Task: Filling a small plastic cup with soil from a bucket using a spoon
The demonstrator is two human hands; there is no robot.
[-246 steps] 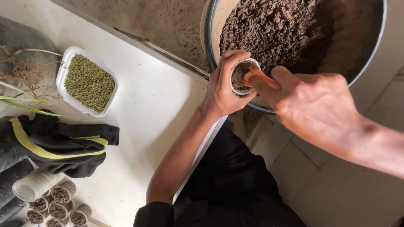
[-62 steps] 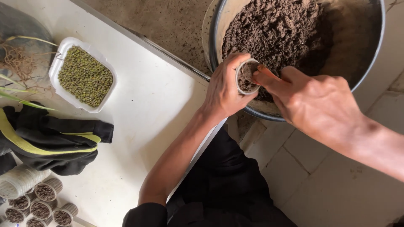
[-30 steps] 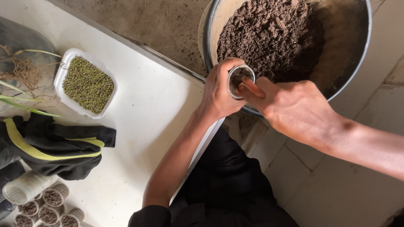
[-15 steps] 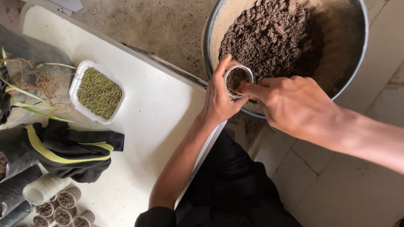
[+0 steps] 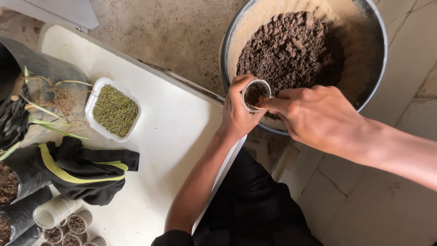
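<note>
My left hand grips a small round cup partly filled with soil, held over the near rim of a large metal basin. The basin holds a heap of brown soil. My right hand reaches in from the right, its fingertips pressed into the cup's mouth. Whether the fingers pinch soil is hidden.
A white table lies at left. On it sit a white tray of green seeds, black and yellow gloves, uprooted plants on a black bag, and several small soil-filled cups beside a stack of empty ones. Tiled floor at right.
The view has shifted and drawn closer. Both hands stay at the cup over the basin, with my right fingertips pushed deeper into its mouth than before.
</note>
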